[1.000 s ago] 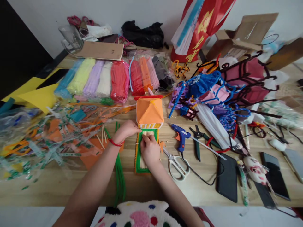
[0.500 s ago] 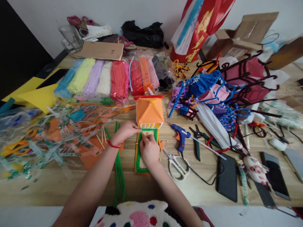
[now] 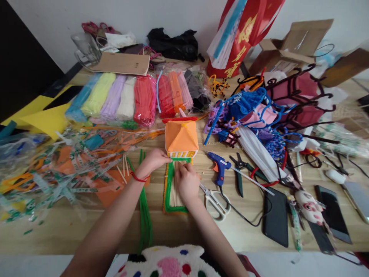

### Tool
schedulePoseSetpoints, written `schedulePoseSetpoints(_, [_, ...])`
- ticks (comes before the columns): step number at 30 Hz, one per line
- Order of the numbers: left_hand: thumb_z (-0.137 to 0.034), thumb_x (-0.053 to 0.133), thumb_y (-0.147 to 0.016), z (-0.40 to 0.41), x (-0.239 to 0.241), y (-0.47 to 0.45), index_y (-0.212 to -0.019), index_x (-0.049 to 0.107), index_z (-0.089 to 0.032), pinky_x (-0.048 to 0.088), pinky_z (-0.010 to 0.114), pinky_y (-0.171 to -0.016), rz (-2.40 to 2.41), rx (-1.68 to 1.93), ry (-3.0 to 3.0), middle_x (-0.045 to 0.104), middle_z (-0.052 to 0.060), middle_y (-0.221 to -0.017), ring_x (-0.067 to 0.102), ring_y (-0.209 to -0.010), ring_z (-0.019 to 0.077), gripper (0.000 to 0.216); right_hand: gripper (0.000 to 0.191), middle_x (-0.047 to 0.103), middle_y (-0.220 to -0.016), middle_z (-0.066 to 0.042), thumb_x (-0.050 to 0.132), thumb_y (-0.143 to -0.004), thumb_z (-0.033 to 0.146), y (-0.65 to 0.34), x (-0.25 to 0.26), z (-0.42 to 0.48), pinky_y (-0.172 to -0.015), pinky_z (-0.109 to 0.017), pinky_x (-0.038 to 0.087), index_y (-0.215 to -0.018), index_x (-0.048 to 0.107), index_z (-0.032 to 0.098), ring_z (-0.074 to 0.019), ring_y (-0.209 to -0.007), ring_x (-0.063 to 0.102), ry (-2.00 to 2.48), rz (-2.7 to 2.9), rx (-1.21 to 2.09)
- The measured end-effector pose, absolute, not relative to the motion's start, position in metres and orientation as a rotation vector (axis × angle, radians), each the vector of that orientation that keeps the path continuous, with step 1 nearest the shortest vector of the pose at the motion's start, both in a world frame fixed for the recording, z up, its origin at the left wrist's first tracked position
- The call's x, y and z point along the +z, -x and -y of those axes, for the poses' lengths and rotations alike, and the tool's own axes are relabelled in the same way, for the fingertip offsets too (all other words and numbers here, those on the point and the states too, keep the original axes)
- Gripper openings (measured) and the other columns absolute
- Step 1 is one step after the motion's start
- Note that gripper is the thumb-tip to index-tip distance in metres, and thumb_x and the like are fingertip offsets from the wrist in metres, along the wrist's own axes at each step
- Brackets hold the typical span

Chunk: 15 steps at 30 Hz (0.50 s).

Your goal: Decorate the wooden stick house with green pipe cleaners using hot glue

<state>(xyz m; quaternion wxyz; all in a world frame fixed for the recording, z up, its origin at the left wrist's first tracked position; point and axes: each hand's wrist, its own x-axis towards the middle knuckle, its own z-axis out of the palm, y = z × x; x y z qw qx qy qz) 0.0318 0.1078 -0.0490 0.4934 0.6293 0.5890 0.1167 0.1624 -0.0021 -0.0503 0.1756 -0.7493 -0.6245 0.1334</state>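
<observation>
A narrow panel of pale wooden sticks (image 3: 175, 192), edged in green and orange fuzzy pipe cleaner, lies lengthwise in front of me. At its far end stands a small model house (image 3: 181, 140) with an orange pitched roof and yellow-and-white striped walls. My left hand (image 3: 155, 159) pinches at the panel's far left corner, beside the house base. Over the right half of the panel is my right hand (image 3: 188, 182), closed, with its fingertips down at the sticks; anything between them is hidden. Loose green pipe cleaners (image 3: 146, 215) lie under my left wrist.
Right of the panel lie white-handled scissors (image 3: 216, 206), a blue glue gun (image 3: 220, 167) with its cord, and pliers (image 3: 238, 177). Bagged pipe cleaners (image 3: 127, 96) line the back. Plastic and orange scraps (image 3: 66, 173) spread at left; pipe-cleaner models (image 3: 256, 107) crowd the right.
My right hand has shifted slightly right across the panel, uncovering more sticks and covering an orange scrap at the edge. My left hand stays at the corner.
</observation>
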Motion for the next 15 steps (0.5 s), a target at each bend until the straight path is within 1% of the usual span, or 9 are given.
schedulePoseSetpoints(2, [-0.039, 0.071, -0.054, -0.107, -0.05, -0.032, -0.058, 0.067, -0.014, 0.039, 0.025, -0.057, -1.437, 0.285, -1.54, 0.061, -0.002, -0.054, 0.055, -0.059, 0.016, 0.025, 0.024, 0.061, -0.091, -0.005, 0.046, -0.091, 0.025, -0.172, -0.049, -0.003, -0.062, -0.024, 0.035, -0.105, 0.065, 0.021, -0.016, -0.079, 0.057, 2.201, 1.676, 0.328])
schedulePoseSetpoints(5, [-0.04, 0.07, -0.055, -0.106, -0.05, -0.032, -0.059, 0.068, -0.014, 0.038, 0.025, -0.056, -1.443, 0.288, -1.557, 0.06, -0.002, -0.053, 0.054, -0.058, 0.0156, 0.026, 0.024, 0.061, -0.091, -0.005, 0.047, -0.09, 0.024, -0.183, -0.046, -0.012, -0.058, -0.024, 0.033, -0.106, 0.063, 0.019, -0.0154, -0.073, 0.057, 2.278, 1.556, 0.334])
schedulePoseSetpoints(9, [-0.04, 0.07, -0.055, -0.105, -0.051, -0.031, -0.059, 0.068, -0.014, 0.038, 0.025, -0.056, -1.447, 0.295, -1.572, 0.06, -0.002, -0.053, 0.053, -0.058, 0.0156, 0.026, 0.019, 0.062, -0.087, -0.004, 0.046, -0.088, 0.022, -0.186, -0.047, -0.02, -0.056, -0.024, 0.031, -0.095, 0.064, 0.019, -0.0151, -0.068, 0.057, 2.268, 1.491, 0.369])
schedulePoseSetpoints(15, [-0.042, 0.069, -0.057, -0.103, -0.048, -0.03, -0.061, 0.069, -0.014, 0.035, 0.025, -0.055, -1.449, 0.289, -1.596, 0.06, -0.002, -0.054, 0.051, -0.056, 0.0147, 0.028, 0.008, 0.058, -0.078, -0.005, 0.053, -0.08, 0.024, -0.188, -0.056, -0.023, -0.06, -0.025, 0.038, -0.082, 0.055, 0.017, -0.0172, -0.069, 0.055, 2.153, 1.316, 0.381])
